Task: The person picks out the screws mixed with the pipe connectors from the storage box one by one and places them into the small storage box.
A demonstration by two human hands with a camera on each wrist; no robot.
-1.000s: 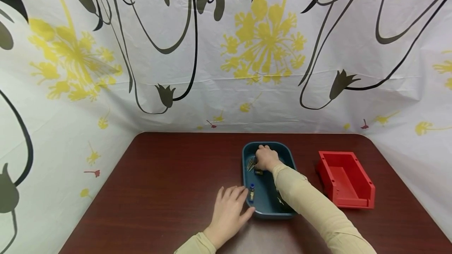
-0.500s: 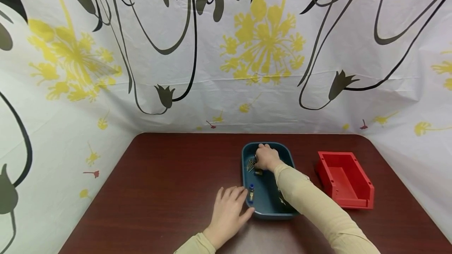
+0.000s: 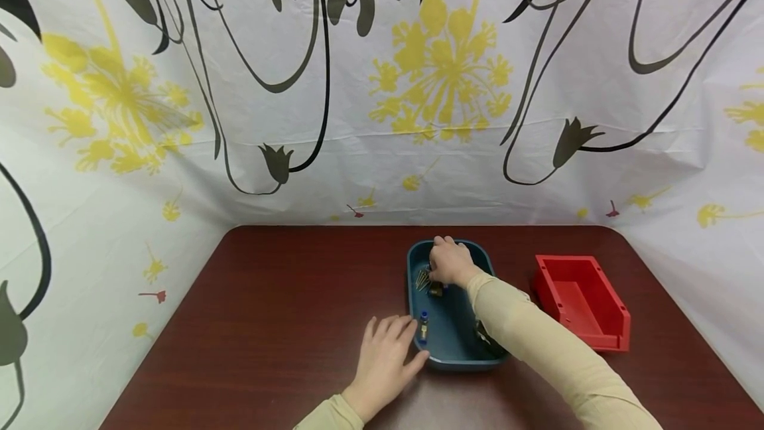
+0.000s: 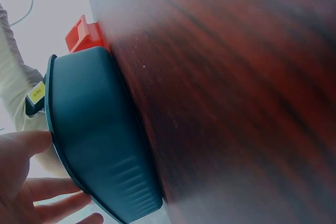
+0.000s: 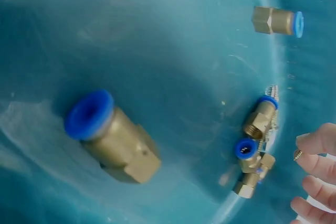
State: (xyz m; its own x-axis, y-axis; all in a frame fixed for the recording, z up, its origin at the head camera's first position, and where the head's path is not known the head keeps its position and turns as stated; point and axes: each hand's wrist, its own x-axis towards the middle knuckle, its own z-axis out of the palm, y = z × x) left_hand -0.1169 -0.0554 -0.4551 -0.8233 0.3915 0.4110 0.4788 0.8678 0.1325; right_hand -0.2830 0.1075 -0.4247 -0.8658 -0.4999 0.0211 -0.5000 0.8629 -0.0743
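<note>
A blue-green tray (image 3: 449,327) holds brass push-in fittings with blue collars; one fitting (image 3: 424,328) lies near its left wall. My right hand (image 3: 451,263) is over the tray's far end. In the right wrist view its thumb and forefinger pinch a small screw (image 5: 298,155), of which only the threaded end shows. Slim screws (image 3: 422,280) lie just left of that hand. At the near left rim rests my left hand (image 3: 384,365), fingers spread; in the left wrist view its fingertips touch the rim. A larger-looking fitting (image 5: 122,142) lies close to the right wrist camera.
To the tray's right stands a red bin (image 3: 621,332) on the dark brown table (image 3: 286,310). Patterned white cloth (image 3: 370,171) hangs behind and beside the table. My right sleeve (image 3: 537,337) crosses the tray's near right corner.
My right hand has lifted slightly at the tray's far end, and the fitting below it shows more fully. The left hand keeps its place on the rim.
</note>
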